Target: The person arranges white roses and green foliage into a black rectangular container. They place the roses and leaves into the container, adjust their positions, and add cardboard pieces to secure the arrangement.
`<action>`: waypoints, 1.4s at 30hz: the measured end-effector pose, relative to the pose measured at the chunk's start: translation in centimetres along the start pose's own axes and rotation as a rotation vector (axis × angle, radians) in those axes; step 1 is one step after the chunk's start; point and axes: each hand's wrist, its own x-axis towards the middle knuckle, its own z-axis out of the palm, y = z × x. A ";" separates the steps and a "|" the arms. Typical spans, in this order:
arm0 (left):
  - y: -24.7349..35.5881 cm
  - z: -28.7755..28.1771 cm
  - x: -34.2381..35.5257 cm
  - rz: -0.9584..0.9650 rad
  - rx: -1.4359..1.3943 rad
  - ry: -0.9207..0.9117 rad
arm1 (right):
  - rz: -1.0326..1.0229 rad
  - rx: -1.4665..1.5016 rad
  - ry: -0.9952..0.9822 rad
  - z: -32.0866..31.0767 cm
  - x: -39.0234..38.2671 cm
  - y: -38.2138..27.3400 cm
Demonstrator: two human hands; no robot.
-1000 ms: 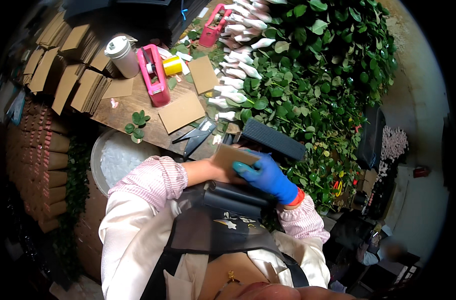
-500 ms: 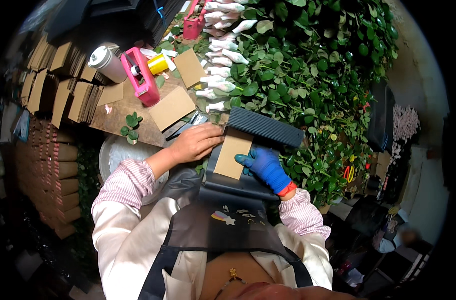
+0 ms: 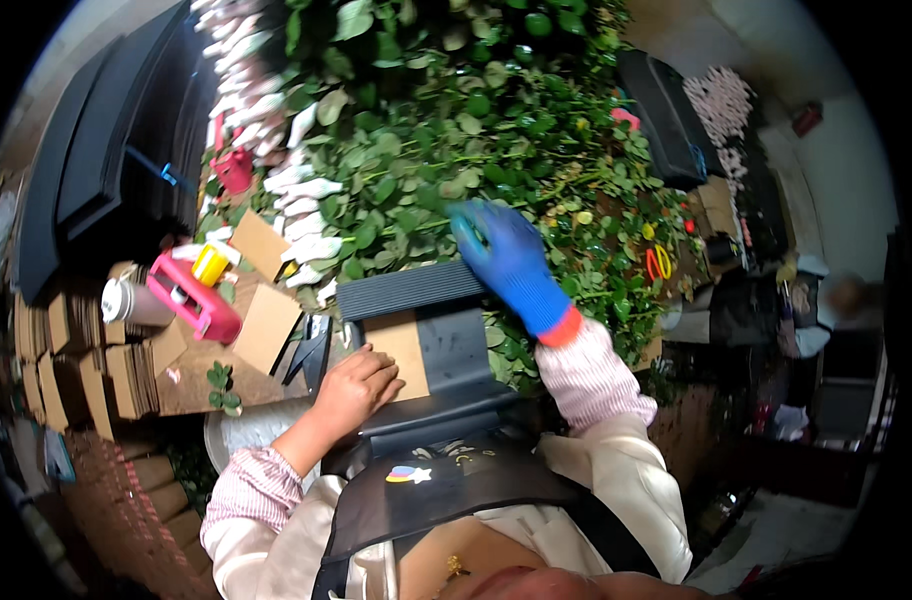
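- Loosely spread, the bare left hand (image 3: 358, 385) rests palm down with fingers slightly bent; it lies on the left edge of a tan cardboard rectangle (image 3: 401, 352) without visibly gripping it.
- The cardboard rectangle lies flat on a smooth black panel (image 3: 454, 345) in front of the person, covering its left part; its far end meets a long black ribbed bar (image 3: 411, 290) across the panel's far side.
- The right hand (image 3: 501, 245), in a blue knitted glove with teal fingers and an orange-red band at the wrist, is farther off and to the right, just beyond the bar's right end. Its fingers are partly curled among a broad heap of green leafy stems (image 3: 406, 165); blur hides whether it has hold of a stem.
- Many white-wrapped flower heads (image 3: 301, 190) line the left side of the heap.
- On the brown wooden table (image 3: 196, 372), left of the bar, lie two more tan cardboard pieces (image 3: 267, 325), with a black-and-grey tool (image 3: 311, 350) beside the nearer one.
- Farther left are a pink plastic frame (image 3: 219, 323), a yellow roll (image 3: 210, 264), a pale lidded cup (image 3: 136, 303) and stacks of folded tan cardboard (image 3: 126, 380).
- Near the table's edge lies a small green leaf sprig (image 3: 223, 388).
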 end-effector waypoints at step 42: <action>1.3 -2.5 0.7 -0.231 -0.182 -0.317 | -0.216 -0.330 -0.236 -1.6 3.8 7.2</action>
